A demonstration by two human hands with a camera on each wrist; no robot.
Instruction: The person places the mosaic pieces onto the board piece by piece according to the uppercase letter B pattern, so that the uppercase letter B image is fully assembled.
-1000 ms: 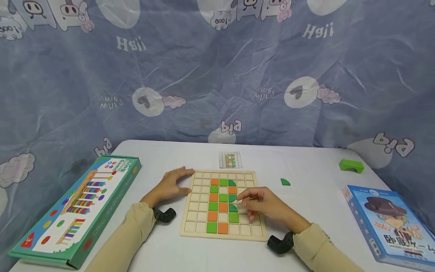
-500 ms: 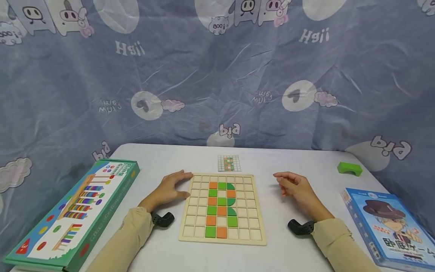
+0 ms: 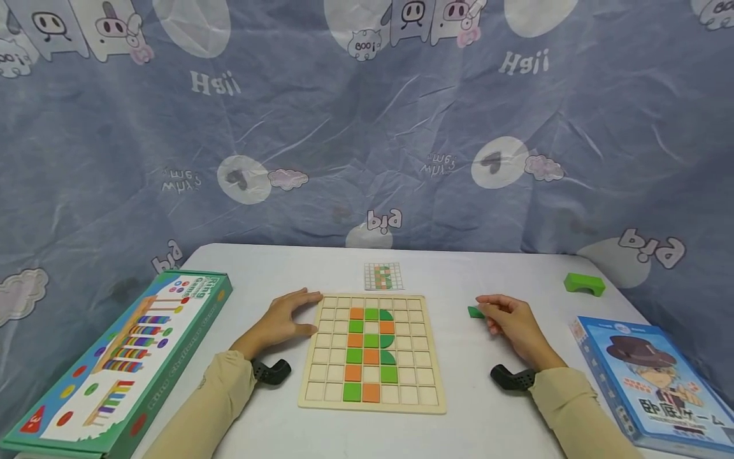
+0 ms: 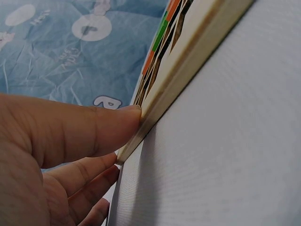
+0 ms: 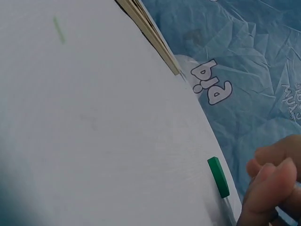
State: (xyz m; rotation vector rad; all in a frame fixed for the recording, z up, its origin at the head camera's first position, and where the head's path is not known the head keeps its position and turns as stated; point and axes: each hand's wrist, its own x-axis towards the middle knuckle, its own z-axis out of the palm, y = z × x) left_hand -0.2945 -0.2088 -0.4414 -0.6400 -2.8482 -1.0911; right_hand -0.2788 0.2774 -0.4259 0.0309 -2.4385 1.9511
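A wooden grid board (image 3: 408, 396) lies on the table, holding orange squares, green squares and dark green quarter-round tiles. My left hand (image 3: 281, 325) rests at the board's left edge with fingers spread; in the left wrist view, its thumb (image 4: 113, 123) touches the board's side. To the right of the board, my right hand (image 3: 512, 322) is beside a loose dark green quarter-round tile (image 3: 474, 312), partly covered by its fingertips in the head view. In the right wrist view, that tile (image 5: 218, 178) appears on the tabletop, a small gap from the loosely bent fingers (image 5: 270, 190).
A small card with a coloured grid pattern (image 3: 383, 276) lies behind the board. A long green game box (image 3: 123, 357) is at the left and a blue game box (image 3: 654, 382) at the right. A green arch block (image 3: 585, 284) sits at the back right.
My right hand has left the board's right side and moved right to the loose tile, covering it and then drawing slightly right. The left hand keeps its place at the board's edge.
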